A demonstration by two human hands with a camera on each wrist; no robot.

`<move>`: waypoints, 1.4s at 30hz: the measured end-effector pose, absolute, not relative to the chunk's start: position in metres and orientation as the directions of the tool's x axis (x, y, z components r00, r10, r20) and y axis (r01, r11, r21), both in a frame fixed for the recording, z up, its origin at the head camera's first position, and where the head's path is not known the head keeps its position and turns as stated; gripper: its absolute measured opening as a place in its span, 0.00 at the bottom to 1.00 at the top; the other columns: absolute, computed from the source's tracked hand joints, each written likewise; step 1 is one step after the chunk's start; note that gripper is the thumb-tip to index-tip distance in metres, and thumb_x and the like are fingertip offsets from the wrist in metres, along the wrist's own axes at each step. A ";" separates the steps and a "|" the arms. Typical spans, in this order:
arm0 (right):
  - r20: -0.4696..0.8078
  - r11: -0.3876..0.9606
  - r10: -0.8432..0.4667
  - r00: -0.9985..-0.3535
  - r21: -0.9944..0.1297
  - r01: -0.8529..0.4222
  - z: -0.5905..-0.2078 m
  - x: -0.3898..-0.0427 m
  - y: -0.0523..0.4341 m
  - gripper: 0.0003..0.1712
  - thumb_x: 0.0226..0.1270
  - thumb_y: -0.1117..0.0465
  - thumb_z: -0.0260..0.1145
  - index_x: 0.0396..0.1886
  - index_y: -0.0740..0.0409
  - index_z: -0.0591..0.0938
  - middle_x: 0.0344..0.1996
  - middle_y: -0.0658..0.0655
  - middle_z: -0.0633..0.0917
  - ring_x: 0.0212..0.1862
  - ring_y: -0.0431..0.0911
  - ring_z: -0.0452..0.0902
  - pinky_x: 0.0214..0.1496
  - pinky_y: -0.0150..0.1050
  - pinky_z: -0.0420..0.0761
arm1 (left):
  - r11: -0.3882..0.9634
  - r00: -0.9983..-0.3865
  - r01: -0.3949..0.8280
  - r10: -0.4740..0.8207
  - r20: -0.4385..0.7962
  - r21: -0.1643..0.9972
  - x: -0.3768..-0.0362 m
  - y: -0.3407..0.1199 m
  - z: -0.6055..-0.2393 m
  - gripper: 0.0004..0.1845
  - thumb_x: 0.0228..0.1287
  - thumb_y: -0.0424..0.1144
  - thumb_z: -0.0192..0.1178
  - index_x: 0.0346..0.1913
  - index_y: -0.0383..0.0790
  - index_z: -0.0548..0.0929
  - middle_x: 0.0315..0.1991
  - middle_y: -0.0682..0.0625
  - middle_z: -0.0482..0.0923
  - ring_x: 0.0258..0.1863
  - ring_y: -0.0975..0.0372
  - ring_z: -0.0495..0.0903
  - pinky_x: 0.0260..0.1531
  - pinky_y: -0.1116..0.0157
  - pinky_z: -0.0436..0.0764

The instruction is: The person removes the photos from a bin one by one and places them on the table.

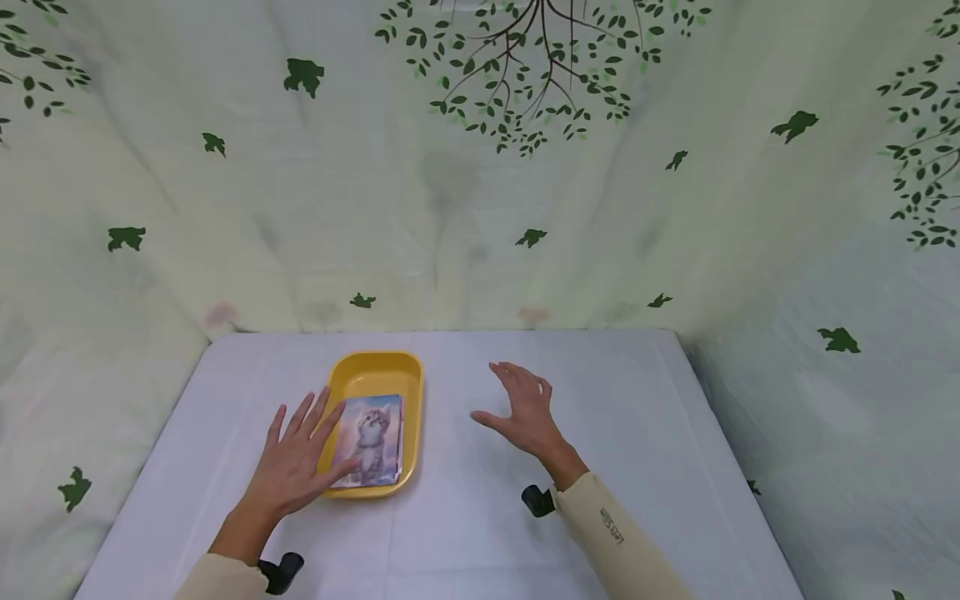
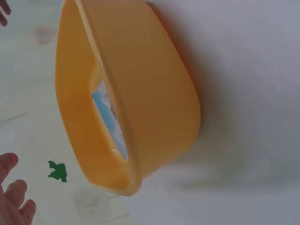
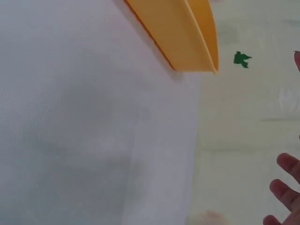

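Note:
A yellow plastic tub (image 1: 375,360) stands left of the middle of the table. Inside it lies a small stack of cards or prints, the top picture (image 1: 371,442) showing a kitten against a pink and blue sky. My left hand (image 1: 292,467) is spread at the tub's left side, its fingers and thumb overlapping the rim and the picture in the head view. My right hand (image 1: 525,417) hovers right of the tub, fingers loosely bent, thumb apart, holding nothing. In the left wrist view the tub's side wall (image 2: 150,84) hides most of the picture.
A white cloth covers the table (image 1: 600,392). Behind it and at both sides hang pale curtains (image 1: 450,233) with green leaf and bird prints. A dark wrist camera (image 1: 282,572) sits at the left cuff and another camera (image 1: 537,501) at the right.

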State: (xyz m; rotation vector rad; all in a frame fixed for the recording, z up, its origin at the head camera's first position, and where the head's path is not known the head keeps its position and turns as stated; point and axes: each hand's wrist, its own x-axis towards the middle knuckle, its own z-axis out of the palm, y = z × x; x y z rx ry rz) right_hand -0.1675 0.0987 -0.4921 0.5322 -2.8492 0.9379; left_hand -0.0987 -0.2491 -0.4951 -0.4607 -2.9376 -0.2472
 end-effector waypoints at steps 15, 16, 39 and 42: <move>0.025 0.670 -0.439 -0.898 -0.657 -0.346 -0.521 -0.192 0.022 0.37 0.62 0.45 0.68 0.68 0.51 0.70 0.66 0.52 0.71 0.68 0.49 0.62 0.72 0.52 0.56 | 0.940 -0.960 0.276 0.262 0.095 0.201 -0.099 -0.269 -0.525 0.46 0.58 0.65 0.57 0.70 0.34 0.64 0.75 0.38 0.51 0.71 0.42 0.51 0.70 0.44 0.34; 0.023 0.663 -0.452 -0.891 -0.659 -0.354 -0.523 -0.194 0.017 0.36 0.62 0.46 0.68 0.68 0.51 0.70 0.66 0.52 0.72 0.68 0.49 0.63 0.72 0.52 0.57 | 0.939 -0.961 0.276 0.261 0.095 0.207 -0.099 -0.270 -0.528 0.46 0.58 0.64 0.57 0.70 0.34 0.64 0.75 0.38 0.50 0.71 0.42 0.51 0.70 0.44 0.34; -0.109 0.447 -0.421 -0.900 -0.889 -0.102 -0.538 -0.209 -0.070 0.27 0.62 0.58 0.71 0.61 0.56 0.77 0.53 0.46 0.82 0.58 0.46 0.75 0.62 0.38 0.73 | 0.923 -0.962 0.267 0.272 0.021 0.277 -0.108 -0.283 -0.562 0.54 0.60 0.62 0.58 0.74 0.28 0.46 0.76 0.36 0.43 0.71 0.40 0.49 0.68 0.41 0.43; -0.096 0.374 -0.394 -0.914 -0.925 -0.064 -0.538 -0.212 -0.076 0.26 0.62 0.61 0.70 0.60 0.60 0.77 0.51 0.49 0.83 0.58 0.49 0.75 0.61 0.40 0.73 | 0.917 -0.958 0.277 0.288 0.002 0.287 -0.109 -0.284 -0.562 0.56 0.60 0.62 0.58 0.75 0.28 0.41 0.76 0.36 0.39 0.72 0.42 0.48 0.69 0.42 0.42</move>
